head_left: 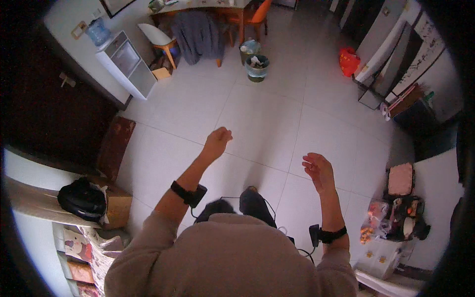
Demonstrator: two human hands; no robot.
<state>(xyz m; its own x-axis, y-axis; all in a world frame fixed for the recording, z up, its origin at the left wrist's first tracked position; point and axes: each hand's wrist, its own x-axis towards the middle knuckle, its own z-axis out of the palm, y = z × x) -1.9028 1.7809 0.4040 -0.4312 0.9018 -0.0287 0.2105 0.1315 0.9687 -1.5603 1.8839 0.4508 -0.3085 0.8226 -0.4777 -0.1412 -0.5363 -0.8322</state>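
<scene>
My left hand (217, 142) is held out in front of my body above the tiled floor (267, 116). Its fingers are curled in, and nothing shows in them. Farther right and a little nearer, my right hand (319, 171) is raised with its fingers bent and slightly apart, holding nothing. Neither hand touches anything. Both forearms carry a black strap with a small dark box, the left strap (188, 194) and the right strap (330, 234); cables hang beside them.
Two bins, the nearer one (257, 68) lined with plastic, stand ahead. A water dispenser (126, 64) and white chair (157, 37) are far left. A red bag (349, 61) lies far right; a pink cushion-like item (400, 179) is nearer. A cardboard box (118, 205) stands left.
</scene>
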